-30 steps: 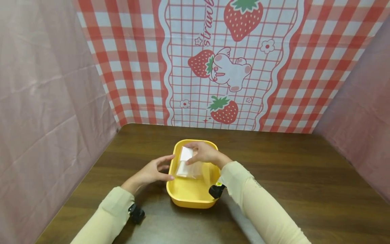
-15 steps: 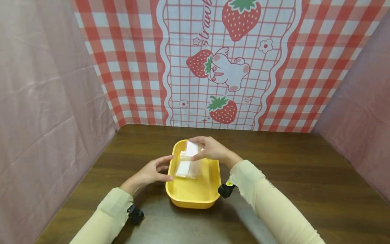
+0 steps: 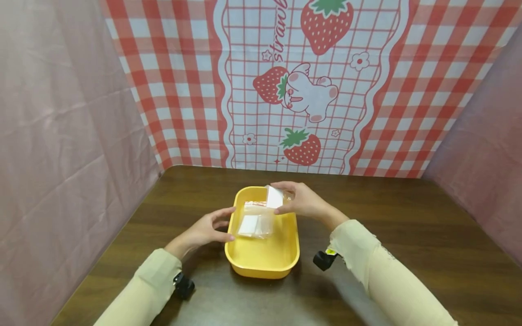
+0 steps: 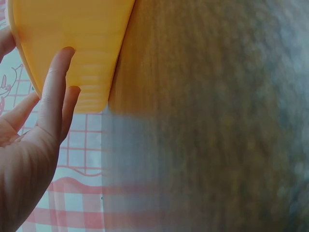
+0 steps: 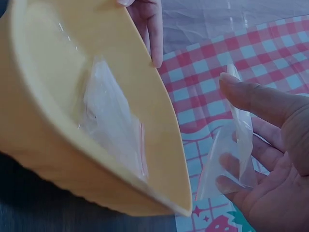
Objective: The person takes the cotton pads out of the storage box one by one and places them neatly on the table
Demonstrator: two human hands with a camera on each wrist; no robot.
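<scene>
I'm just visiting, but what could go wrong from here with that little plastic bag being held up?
The thin clear bag is pinched between thumb and fingers of the right hand, so it might slip free. It is near the far end of the yellow tub, so it could catch on the rim. The left hand has spread fingers at the tub's side, not clasped round it, so a knock might shift the tub.

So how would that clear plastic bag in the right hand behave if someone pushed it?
The clear plastic bag would probably flop: it bends in the right hand. It's likely light, since fingers show through the thin film. Its gloss hints at slipperiness.
</scene>
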